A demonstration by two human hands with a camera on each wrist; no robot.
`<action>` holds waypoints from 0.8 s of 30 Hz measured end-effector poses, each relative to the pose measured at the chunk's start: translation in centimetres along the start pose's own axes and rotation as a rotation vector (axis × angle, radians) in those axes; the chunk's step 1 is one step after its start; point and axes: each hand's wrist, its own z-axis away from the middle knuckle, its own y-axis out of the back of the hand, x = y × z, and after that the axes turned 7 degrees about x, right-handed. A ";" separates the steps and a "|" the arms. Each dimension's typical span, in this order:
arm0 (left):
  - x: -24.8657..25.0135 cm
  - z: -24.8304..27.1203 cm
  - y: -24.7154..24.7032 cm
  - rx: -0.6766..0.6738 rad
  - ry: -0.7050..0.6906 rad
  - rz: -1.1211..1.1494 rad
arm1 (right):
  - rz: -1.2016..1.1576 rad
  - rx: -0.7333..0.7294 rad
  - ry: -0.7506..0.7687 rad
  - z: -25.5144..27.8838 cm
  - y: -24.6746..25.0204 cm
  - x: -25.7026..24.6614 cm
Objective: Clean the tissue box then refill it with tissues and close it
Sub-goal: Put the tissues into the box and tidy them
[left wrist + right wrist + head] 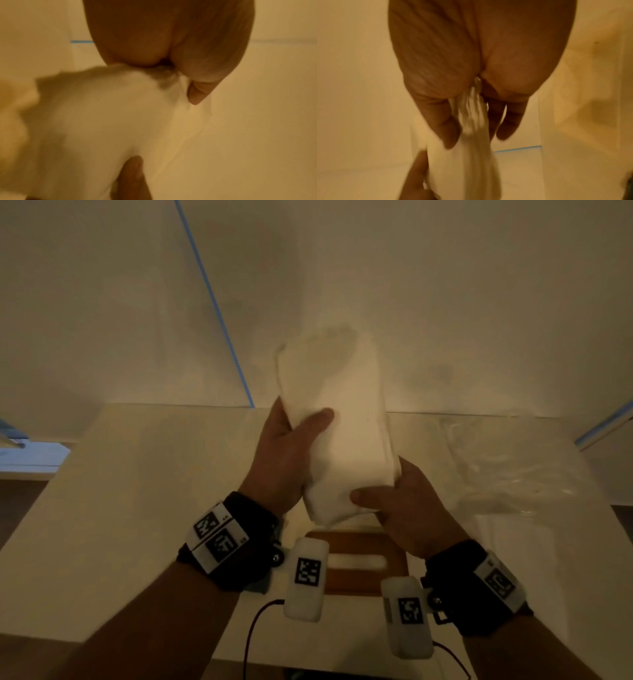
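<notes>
A thick white stack of tissues (346, 426) is held up above the table, tilted with its far end raised. My left hand (291, 446) grips its left side, thumb across the front. My right hand (400, 498) grips the near lower end, thumb on top. Below the hands lies the wooden tissue box lid (363, 563) with its long slot, partly hidden by my wrists. In the left wrist view the tissue stack (106, 121) fills the lower left under my palm. In the right wrist view the tissue stack (471, 142) hangs pinched between thumb and fingers (508, 121).
A crumpled clear plastic wrapper (513, 463) lies on the white table (120, 508) at the right. A blue tape line (219, 313) runs down the wall behind. Cables trail off the table's near edge. A bluish cloth peeks from under my left wrist.
</notes>
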 end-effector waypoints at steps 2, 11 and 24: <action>0.3 0.1 0.5 -0.008 0.028 0.186 | -0.171 0.068 0.026 0.0 0.3 -0.2; -0.3 -0.5 4.1 0.083 0.138 0.166 | -0.338 0.181 -0.080 -0.9 2.1 -1.1; -9.8 -3.9 3.2 0.143 -0.044 -0.956 | 0.816 0.547 0.095 -6.2 7.0 1.3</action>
